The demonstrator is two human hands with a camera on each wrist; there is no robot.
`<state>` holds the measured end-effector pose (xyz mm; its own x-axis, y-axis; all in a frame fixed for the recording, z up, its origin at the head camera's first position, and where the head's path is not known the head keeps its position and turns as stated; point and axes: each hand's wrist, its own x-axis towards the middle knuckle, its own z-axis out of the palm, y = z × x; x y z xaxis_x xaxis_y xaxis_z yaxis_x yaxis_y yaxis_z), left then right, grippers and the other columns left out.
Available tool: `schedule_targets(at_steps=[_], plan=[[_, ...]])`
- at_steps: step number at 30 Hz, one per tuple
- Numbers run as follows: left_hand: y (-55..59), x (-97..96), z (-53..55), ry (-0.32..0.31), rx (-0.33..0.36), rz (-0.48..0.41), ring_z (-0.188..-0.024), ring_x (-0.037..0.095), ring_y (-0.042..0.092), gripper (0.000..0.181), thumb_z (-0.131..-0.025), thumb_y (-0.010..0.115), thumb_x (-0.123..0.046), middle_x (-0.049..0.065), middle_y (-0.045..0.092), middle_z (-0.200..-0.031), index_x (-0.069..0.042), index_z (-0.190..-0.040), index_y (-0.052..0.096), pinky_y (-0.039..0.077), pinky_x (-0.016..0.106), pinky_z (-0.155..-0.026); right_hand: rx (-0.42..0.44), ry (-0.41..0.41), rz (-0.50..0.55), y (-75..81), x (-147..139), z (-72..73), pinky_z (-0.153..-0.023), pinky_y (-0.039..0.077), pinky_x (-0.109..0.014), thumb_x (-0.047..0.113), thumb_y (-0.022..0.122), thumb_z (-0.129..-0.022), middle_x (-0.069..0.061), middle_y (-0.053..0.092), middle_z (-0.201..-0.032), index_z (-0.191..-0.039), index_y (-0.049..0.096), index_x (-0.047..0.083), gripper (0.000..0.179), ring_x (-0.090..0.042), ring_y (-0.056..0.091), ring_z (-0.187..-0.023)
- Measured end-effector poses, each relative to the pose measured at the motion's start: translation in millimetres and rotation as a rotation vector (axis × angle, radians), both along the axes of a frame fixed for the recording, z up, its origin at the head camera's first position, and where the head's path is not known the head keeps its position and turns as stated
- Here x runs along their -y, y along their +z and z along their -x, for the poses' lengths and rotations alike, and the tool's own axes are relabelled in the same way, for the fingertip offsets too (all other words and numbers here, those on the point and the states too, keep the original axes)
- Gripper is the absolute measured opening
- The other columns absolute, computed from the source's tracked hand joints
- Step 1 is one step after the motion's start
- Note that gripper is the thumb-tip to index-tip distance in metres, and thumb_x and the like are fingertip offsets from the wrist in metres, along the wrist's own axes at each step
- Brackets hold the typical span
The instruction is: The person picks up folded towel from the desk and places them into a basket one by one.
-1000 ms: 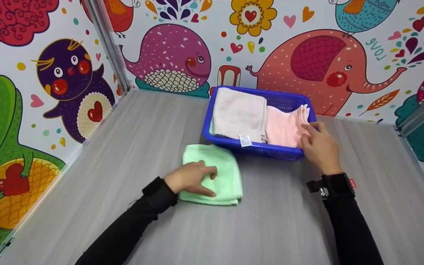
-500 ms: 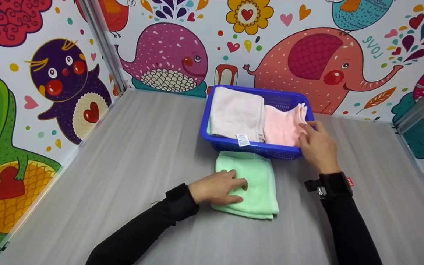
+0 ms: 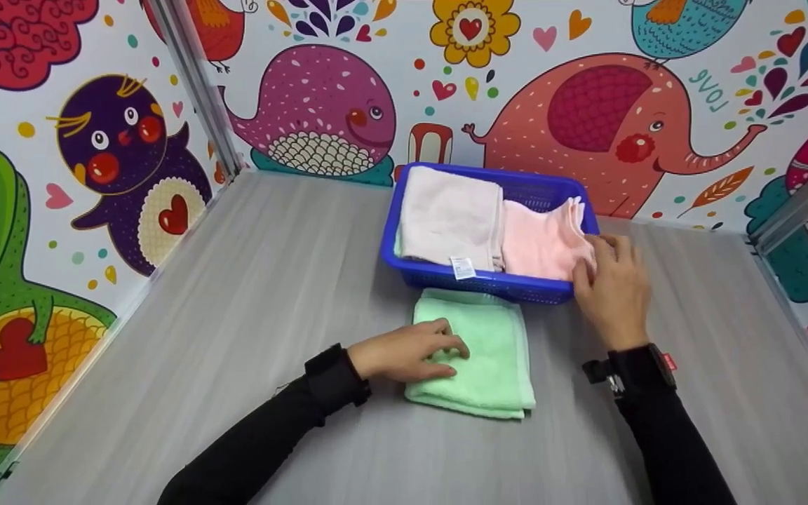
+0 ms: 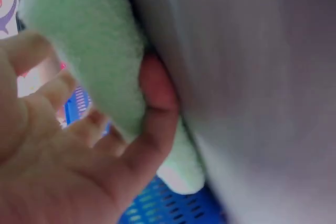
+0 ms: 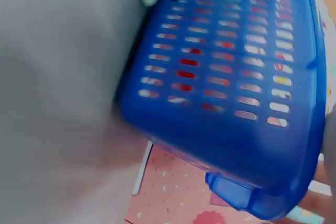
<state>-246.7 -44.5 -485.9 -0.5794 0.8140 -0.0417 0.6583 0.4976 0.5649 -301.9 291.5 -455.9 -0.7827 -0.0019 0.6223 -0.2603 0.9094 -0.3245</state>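
A folded light green towel (image 3: 492, 361) lies flat on the table just in front of the blue basket (image 3: 495, 282). My left hand (image 3: 411, 351) rests on its left part, fingers loosely bent. The left wrist view shows the thumb (image 4: 155, 98) against the towel's thick edge. My right hand (image 3: 614, 287) holds the basket at its front right corner, fingers bent over the rim beside a pink towel (image 3: 541, 238). Its fingertips are partly hidden. Inside the basket, a pale folded towel (image 3: 449, 217) with a white tag (image 3: 462, 268) lies left of the pink one.
The grey table (image 3: 278, 259) has walls with printed cartoon animals at its left, back and right. Against the back wall stands the basket, close below the printed elephant (image 3: 607, 126). A metal corner post (image 3: 200, 91) rises at the back left.
My left hand has slid the green towel to the right, up to the front of the basket, then shifted slightly left. The right hand has moved a little outward at the basket's corner.
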Motion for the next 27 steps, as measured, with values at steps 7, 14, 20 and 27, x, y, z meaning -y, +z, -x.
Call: schedule_targets(at_steps=[7,14,20,27], plan=[[7.1,16.1,2.2,0.274,-0.004,-0.063,-0.098,0.026,0.057,0.061,-0.089,0.083,-0.034,0.014,0.053,-0.123,-0.012,-0.14,0.058,0.05,0.039,-0.088,-0.167,0.229,-0.01,-13.9,24.7,-46.8,-0.051,0.041,-0.036,0.015,0.069,-0.093,-0.004,0.061,-0.07,-0.09,0.065,0.005,0.011,-0.02,0.056,-0.057],[2.9,11.3,-1.5,0.295,0.044,0.066,-0.117,0.035,0.066,0.073,-0.088,0.083,-0.039,0.018,0.068,-0.132,-0.015,-0.147,0.048,0.052,0.047,-0.101,0.529,0.348,-0.11,-33.5,52.5,-83.4,-0.075,0.058,-0.049,0.044,0.08,-0.089,-0.019,0.074,-0.1,-0.136,0.059,0.002,0.067,-0.032,0.071,-0.087],[-2.2,4.0,-0.8,0.27,0.093,0.042,-0.1,0.026,0.066,0.067,-0.087,0.085,-0.028,0.014,0.071,-0.112,-0.013,-0.14,0.048,0.052,0.038,-0.088,0.686,0.495,-0.078,-38.7,66.7,-89.3,-0.082,0.056,-0.049,0.032,0.082,-0.088,-0.021,0.073,-0.108,-0.156,0.042,0.006,0.083,-0.03,0.069,-0.092],[0.0,1.7,-3.8,0.249,0.127,0.044,-0.082,0.016,0.053,0.068,-0.087,0.085,-0.022,-0.002,0.053,-0.082,-0.009,-0.141,0.046,0.045,0.031,-0.075,0.739,0.585,-0.039,-40.0,68.2,-88.7,-0.068,0.045,-0.027,0.021,0.078,-0.091,0.005,0.059,-0.078,-0.154,0.047,0.014,0.071,-0.006,0.047,-0.064]])
